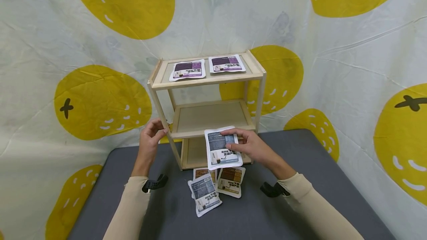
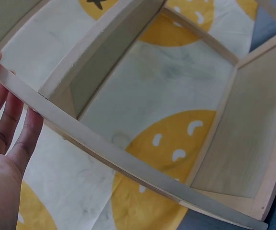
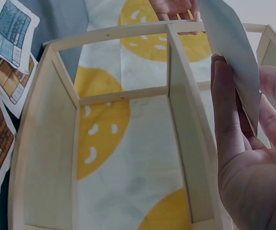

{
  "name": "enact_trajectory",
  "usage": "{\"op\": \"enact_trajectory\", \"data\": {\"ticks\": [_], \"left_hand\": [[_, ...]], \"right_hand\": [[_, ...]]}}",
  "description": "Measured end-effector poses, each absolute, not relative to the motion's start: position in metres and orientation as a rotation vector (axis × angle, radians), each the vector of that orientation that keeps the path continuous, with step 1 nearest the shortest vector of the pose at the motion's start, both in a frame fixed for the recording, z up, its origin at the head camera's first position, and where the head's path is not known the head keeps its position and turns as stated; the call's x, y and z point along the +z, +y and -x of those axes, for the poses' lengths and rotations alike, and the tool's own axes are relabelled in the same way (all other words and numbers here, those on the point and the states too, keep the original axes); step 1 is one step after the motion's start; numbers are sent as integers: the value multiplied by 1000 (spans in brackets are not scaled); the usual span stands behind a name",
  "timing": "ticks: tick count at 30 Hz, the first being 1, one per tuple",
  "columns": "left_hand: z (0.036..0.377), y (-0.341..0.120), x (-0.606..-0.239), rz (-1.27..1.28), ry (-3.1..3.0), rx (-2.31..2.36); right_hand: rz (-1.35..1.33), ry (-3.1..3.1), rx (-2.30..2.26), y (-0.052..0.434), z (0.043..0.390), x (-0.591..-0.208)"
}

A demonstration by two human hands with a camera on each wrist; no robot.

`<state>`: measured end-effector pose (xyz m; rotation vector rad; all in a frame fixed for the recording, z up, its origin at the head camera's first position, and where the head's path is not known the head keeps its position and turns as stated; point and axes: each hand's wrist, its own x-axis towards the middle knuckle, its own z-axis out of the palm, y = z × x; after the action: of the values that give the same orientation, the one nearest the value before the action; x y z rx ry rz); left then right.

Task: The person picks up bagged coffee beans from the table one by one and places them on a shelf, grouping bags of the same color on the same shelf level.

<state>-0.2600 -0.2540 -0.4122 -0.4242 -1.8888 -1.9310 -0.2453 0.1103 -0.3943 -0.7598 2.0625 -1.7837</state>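
Note:
In the head view my right hand [image 1: 251, 145] grips a white-edged pouch with a blue label [image 1: 217, 156] by its right side, in front of the shelf's lower tiers. The right wrist view shows this pouch [image 3: 231, 48] edge-on, between thumb and fingers of the hand [image 3: 258, 167]. My left hand [image 1: 151, 140] holds the left front post of a small wooden shelf rack [image 1: 213, 80]. Up close in the left wrist view, the thumb and fingers of that hand [image 2: 8, 139] lie on opposite sides of the post [image 2: 104, 148].
Two purple-labelled pouches, a left one [image 1: 188, 70] and a right one [image 1: 227, 64], lie on the top shelf. On the grey table [image 1: 253, 217], another blue pouch [image 1: 204, 195] overlaps an orange-labelled one [image 1: 201, 172] beside a brown one [image 1: 229, 182]. A patterned cloth [image 1: 207, 14] hangs behind.

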Motion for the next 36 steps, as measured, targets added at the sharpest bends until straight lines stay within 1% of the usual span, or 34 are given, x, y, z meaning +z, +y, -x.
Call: {"op": "enact_trajectory", "data": {"ticks": [13, 20, 36], "left_hand": [[259, -254, -412, 418, -1884, -1943], [259, -254, -413, 421, -1882, -1938], [261, -254, -412, 415, -1889, -1924]], "right_hand": [[758, 2116, -1813, 107, 258, -378], [737, 2095, -1872, 105, 267, -375], [599, 2219, -1956, 101, 283, -370]]}}
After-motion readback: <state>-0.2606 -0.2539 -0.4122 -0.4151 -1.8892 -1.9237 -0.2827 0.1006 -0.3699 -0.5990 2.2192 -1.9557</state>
